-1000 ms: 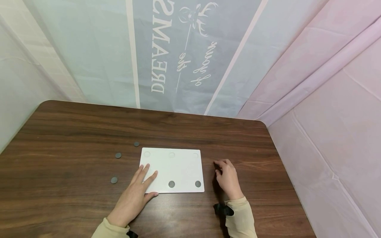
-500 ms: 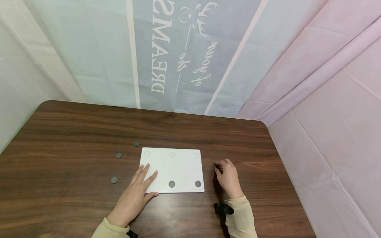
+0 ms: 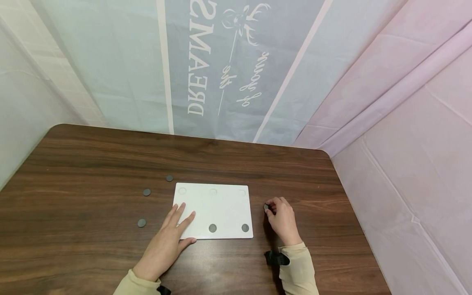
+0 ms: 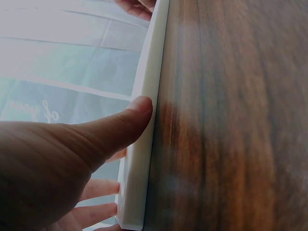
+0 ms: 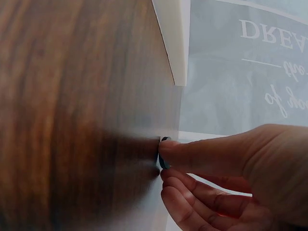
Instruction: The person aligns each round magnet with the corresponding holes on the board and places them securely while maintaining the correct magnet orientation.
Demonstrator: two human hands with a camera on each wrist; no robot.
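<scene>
My left hand (image 3: 166,241) rests with spread, straight fingers on the near-left part of a white rectangular board (image 3: 225,209). In the left wrist view its thumb (image 4: 139,106) lies against the board's edge. To the right of the board, my right hand (image 3: 283,221) pinches a small dark grey disc (image 3: 266,207) between thumb and fingers. The right wrist view has that disc (image 5: 165,161) tilted on edge, close to the tabletop, partly hidden by the thumb. Two grey discs sit on the board's near side, one mid-edge (image 3: 212,228), one at the right corner (image 3: 245,228).
Three shallow round recesses, one a recess at the far left corner (image 3: 182,191), line the board's far edge. Left of the board lie three loose discs, the nearest disc (image 3: 141,223) close to my left hand. A printed curtain (image 3: 144,82) hangs behind the wooden table (image 3: 92,172).
My right hand has lifted and tilted the disc at its fingertips, so more of the disc shows now. The left hand and the board have stayed in place.
</scene>
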